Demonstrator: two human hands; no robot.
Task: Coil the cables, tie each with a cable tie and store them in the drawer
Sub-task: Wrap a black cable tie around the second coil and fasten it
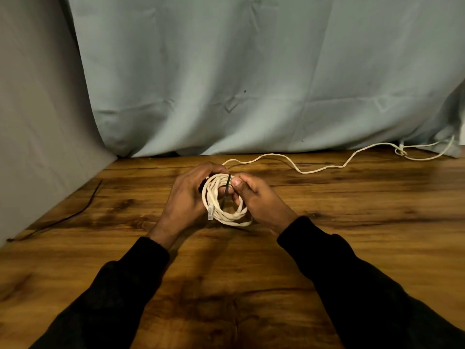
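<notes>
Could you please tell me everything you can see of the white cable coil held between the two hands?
The white cable coil is a round bundle of several loops of cream, plastic-looking cord, held slightly above the wooden table. A clear plug hangs at its lower left. The left hand grips its left side; the right hand pinches a black cable tie crossing its top.

Worktop (352,248): coil (226,212) at centre, held between left hand (187,197) on its left and right hand (259,200) on its right. Tie (227,188) crosses the coil's far side. Loose cable (327,167) runs behind the coil to the far right. Second tie (75,212) at far left. Curtain (251,71) behind the worktop.
</notes>
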